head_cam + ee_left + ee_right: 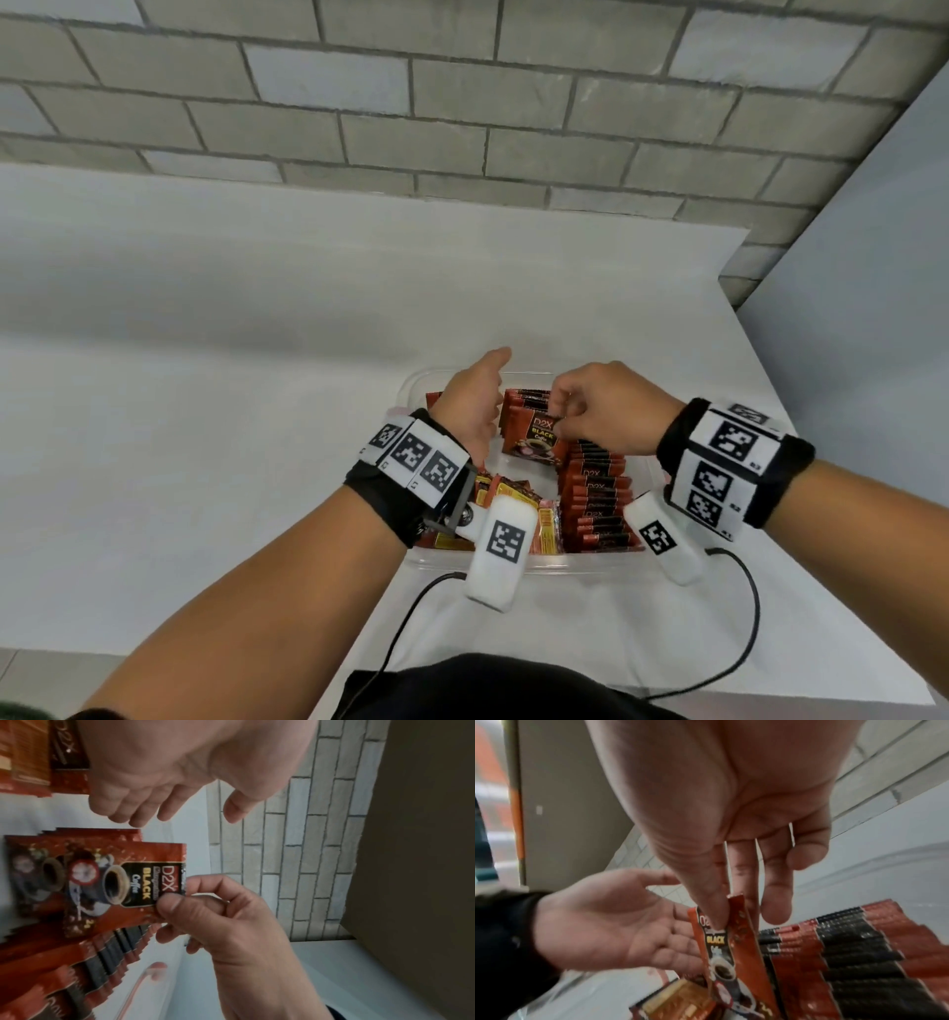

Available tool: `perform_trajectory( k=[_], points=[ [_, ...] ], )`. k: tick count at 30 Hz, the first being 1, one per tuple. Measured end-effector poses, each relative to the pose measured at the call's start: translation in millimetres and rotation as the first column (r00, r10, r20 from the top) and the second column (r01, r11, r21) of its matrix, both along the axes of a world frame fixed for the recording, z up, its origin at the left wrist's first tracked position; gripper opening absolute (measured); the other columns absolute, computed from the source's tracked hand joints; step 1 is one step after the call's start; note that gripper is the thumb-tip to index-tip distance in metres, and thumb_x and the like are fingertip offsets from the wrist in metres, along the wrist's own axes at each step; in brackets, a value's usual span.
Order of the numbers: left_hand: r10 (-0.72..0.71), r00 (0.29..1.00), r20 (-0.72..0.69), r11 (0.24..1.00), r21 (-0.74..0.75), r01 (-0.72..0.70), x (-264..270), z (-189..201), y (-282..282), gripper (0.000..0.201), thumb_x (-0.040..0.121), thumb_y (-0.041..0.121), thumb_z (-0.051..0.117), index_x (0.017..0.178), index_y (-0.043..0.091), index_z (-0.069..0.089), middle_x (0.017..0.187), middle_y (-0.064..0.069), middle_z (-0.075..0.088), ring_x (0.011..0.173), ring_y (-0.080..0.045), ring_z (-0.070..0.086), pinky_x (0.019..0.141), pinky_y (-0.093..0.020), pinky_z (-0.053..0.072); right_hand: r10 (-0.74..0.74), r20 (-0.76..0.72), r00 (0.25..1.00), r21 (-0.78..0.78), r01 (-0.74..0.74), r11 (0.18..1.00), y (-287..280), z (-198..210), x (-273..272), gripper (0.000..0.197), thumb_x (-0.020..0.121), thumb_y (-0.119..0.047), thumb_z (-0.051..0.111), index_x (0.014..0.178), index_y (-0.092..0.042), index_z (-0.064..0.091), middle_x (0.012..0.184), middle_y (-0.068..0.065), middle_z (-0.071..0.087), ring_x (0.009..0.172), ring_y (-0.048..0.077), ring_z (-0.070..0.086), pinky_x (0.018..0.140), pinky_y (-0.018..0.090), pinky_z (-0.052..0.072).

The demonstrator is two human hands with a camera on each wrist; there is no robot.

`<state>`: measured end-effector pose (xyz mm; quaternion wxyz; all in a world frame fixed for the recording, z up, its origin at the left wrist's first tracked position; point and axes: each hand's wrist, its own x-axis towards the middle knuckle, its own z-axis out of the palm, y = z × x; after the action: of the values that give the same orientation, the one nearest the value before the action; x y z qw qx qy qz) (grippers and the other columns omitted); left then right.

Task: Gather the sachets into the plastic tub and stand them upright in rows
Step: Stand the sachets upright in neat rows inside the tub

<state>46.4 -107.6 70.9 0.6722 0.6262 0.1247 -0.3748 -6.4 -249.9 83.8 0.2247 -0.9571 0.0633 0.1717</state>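
Observation:
A clear plastic tub [580, 565] sits on the white table close to me. Along its right side stand red-and-black coffee sachets [595, 493] upright in a row [847, 953]. My right hand [557, 416] pinches the top edge of one sachet [534, 434] between thumb and forefinger [718, 914], holding it upright at the far end of the tub [115, 886]. My left hand [477, 395] is open beside it on the left, palm facing the sachet [618, 923], fingers relaxed and holding nothing [138, 809]. Gold-and-yellow sachets [547, 529] lie loose in the tub's near-left part.
The white table [205, 360] runs left and back to a grey brick wall [462, 103]. Its right edge [801, 421] is close to the tub. Two black cables [755, 616] trail from my wrist units across the table's near side.

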Motion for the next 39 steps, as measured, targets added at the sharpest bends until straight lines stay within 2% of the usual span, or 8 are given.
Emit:
perform_trajectory(
  k=[7,11,16,21,26,31,35,39],
  points=[
    [-0.053,0.998,-0.028,0.998,0.034,0.054,1,-8,-3,0.033,0.099,0.040,0.044,0.099,0.008,0.053,0.064,-0.005,0.056,0.056,-0.013,0.055,0.042,-0.018,0.040,0.089,-0.058,0.994,-0.172,-0.097,0.980,13,-13,16,0.008,0.083,-0.018,0.068,0.090,-0.017,0.065,0.083,-0.003,0.062,0.079,0.016,0.058,0.066,0.025,0.043],
    [-0.101,0.993,-0.055,0.994,0.042,0.103,3,-9,-3,0.044,0.099,0.040,0.045,0.125,0.005,0.049,0.067,-0.007,0.061,0.057,-0.014,0.060,0.041,-0.016,0.046,0.107,-0.087,0.990,-0.234,-0.125,0.964,17,-19,21,0.007,0.081,-0.018,0.070,0.085,-0.016,0.066,0.082,-0.002,0.061,0.075,0.015,0.056,0.057,0.022,0.041],
    [-0.107,0.987,-0.116,0.994,-0.004,0.107,6,-14,-7,0.048,0.098,0.041,0.046,0.129,0.003,0.047,0.081,-0.009,0.057,0.073,-0.020,0.057,0.059,-0.027,0.047,0.108,-0.139,0.984,-0.340,-0.150,0.928,15,-25,29,0.013,0.082,-0.022,0.071,0.080,-0.021,0.057,0.083,-0.001,0.058,0.076,0.018,0.057,0.051,0.022,0.036],
    [-0.096,0.980,-0.176,0.995,-0.042,0.090,9,-18,-10,0.054,0.095,0.041,0.051,0.135,0.005,0.043,0.127,-0.018,0.055,0.120,-0.031,0.054,0.102,-0.042,0.043,0.102,-0.150,0.983,-0.367,-0.151,0.918,13,-28,31,0.017,0.080,-0.026,0.073,0.085,-0.019,0.058,0.084,0.000,0.060,0.077,0.020,0.059,0.054,0.025,0.039],
    [-0.124,0.975,-0.186,0.992,-0.001,0.126,13,-23,-10,0.032,0.098,0.036,0.047,0.111,0.007,0.049,0.084,-0.014,0.058,0.078,-0.025,0.058,0.063,-0.032,0.046,0.109,-0.113,0.988,-0.331,-0.141,0.933,10,-22,24,0.019,0.082,-0.029,0.070,0.082,-0.022,0.052,0.076,-0.006,0.053,0.070,0.015,0.052,0.051,0.023,0.033],
    [-0.109,0.971,-0.212,0.994,-0.046,0.102,15,-24,-12,0.060,0.097,0.038,0.048,0.145,0.007,0.031,0.149,-0.019,0.035,0.134,-0.031,0.038,0.106,-0.040,0.034,0.191,-0.263,0.946,-0.252,-0.259,0.932,15,-19,10,0.012,0.090,-0.028,0.057,0.083,-0.023,0.066,0.080,-0.007,0.063,0.072,0.011,0.057,0.062,0.021,0.044],
    [-0.098,0.975,-0.200,0.995,-0.037,0.092,15,-27,-14,0.065,0.094,0.041,0.050,0.147,0.010,0.028,0.151,-0.018,0.032,0.138,-0.030,0.034,0.114,-0.045,0.026,0.240,-0.400,0.884,-0.268,-0.363,0.892,23,-24,9,0.028,0.092,-0.035,0.053,0.109,-0.020,0.070,0.100,-0.003,0.070,0.087,0.013,0.060,0.077,0.029,0.051],
    [-0.116,0.974,-0.197,0.993,-0.017,0.115,19,-28,-13,0.064,0.095,0.041,0.048,0.147,0.009,0.029,0.151,-0.018,0.032,0.137,-0.031,0.034,0.112,-0.046,0.030,0.228,-0.486,0.844,-0.306,-0.409,0.860,25,-29,13,0.036,0.092,-0.044,0.051,0.108,-0.017,0.069,0.095,0.002,0.070,0.088,0.018,0.063,0.071,0.029,0.049]
  ],
)
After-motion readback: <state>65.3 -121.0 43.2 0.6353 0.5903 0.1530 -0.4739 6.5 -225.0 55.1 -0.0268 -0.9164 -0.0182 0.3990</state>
